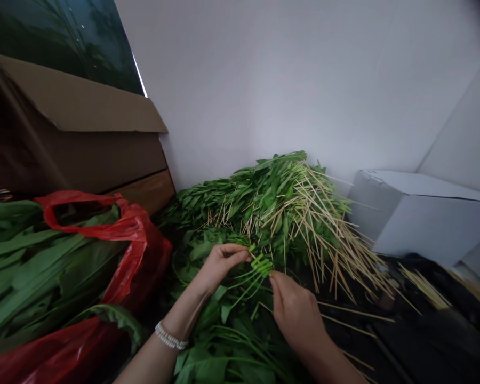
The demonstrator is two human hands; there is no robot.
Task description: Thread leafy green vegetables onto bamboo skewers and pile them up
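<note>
Several green vegetable stems (261, 265) are gathered side by side on a thin bamboo skewer, between my two hands. My left hand (223, 265), with a beaded bracelet on its wrist, pinches a leafy green's stem close to the skewer's tip. Thumb and fingers of my right hand (298, 305) are closed on the skewer at the lower end of the row; most of the stick is hidden by the stems and fingers. Long thin stalks trail from the row down to the left. Loose leafy greens (240, 349) lie beneath both hands.
Behind the hands rises a pile of skewered greens (264, 197), its bare sticks (332, 240) pointing right. At left stands a red plastic bag (140, 234) of long leaves, with a cardboard box (104, 154) behind. A white box (436, 218) and more skewers (424, 285) are at right.
</note>
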